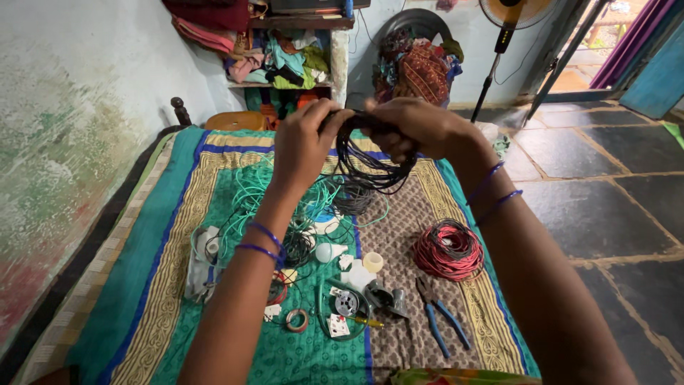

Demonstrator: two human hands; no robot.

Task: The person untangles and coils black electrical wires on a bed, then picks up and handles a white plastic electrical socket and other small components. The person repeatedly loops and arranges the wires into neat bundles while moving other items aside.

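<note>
A green, blue and yellow patterned cloth (149, 285) covers the bed and carries everything. Above its far edge, the left hand (305, 142) and the right hand (417, 128) are both closed on a coil of thin black wire (370, 167), its loops hanging between them clear of the cloth. Toward the right edge lies a round coil of red wire (449, 249). Loose pale-green wire (256, 192) sprawls across the middle. Near the front edge lie blue-handled pliers (442, 317), and left of them a small roll of tape (296, 320).
</note>
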